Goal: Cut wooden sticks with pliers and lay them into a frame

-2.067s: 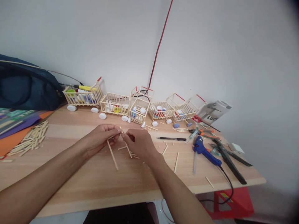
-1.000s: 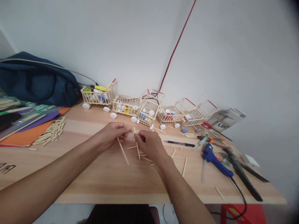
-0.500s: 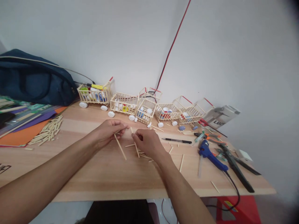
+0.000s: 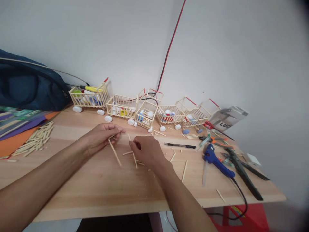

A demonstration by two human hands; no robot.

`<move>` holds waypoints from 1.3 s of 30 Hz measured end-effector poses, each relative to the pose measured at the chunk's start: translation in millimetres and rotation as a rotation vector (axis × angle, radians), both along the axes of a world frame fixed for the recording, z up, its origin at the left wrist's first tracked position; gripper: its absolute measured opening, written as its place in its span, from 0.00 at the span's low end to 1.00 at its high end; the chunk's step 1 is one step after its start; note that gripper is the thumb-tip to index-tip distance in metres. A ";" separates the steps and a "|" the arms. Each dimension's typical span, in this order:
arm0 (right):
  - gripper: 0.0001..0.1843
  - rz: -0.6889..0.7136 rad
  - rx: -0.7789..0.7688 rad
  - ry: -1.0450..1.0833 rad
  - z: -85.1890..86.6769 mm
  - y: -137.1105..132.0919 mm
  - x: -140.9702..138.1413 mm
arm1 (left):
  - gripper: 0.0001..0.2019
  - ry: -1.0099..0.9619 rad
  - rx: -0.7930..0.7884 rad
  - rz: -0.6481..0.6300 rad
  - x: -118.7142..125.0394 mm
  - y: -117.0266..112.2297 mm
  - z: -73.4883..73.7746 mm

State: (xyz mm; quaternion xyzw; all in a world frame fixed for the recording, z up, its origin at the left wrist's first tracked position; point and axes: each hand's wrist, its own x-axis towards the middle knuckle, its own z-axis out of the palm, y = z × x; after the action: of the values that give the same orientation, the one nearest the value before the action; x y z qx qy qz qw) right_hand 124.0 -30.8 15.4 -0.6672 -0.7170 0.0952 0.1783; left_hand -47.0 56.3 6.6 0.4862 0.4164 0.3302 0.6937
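Over the middle of the wooden table, my left hand is closed on a thin wooden stick that slants down toward me. My right hand, a short way to the right, pinches another wooden stick between thumb and fingers. The two sticks are apart. Beneath my right hand lie several loose wooden sticks, partly hidden by it. Just beyond my hands stands a small cart made of sticks, with white wheels and bottle caps inside.
More stick carts line the wall. A heap of short sticks lies at left, near a blue bag. On the right are a pen, a blue glue gun, orange-handled pliers, a black-handled tool and a box.
The view has swung slightly to the right, so the table and carts appear shifted left. Both hands keep their sticks in nearly the same pose.
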 end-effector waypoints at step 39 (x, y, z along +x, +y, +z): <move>0.20 0.088 0.056 0.298 -10.9 6.2 -3.3 | 0.05 -0.226 -0.165 -0.046 -5.5 -0.4 -0.4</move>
State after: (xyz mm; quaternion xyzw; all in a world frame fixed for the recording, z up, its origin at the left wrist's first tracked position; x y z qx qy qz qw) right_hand 120.6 -24.6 4.5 -0.6083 -0.7134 0.1809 0.2971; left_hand -52.5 55.9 6.2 0.3967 0.3500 0.3318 0.7811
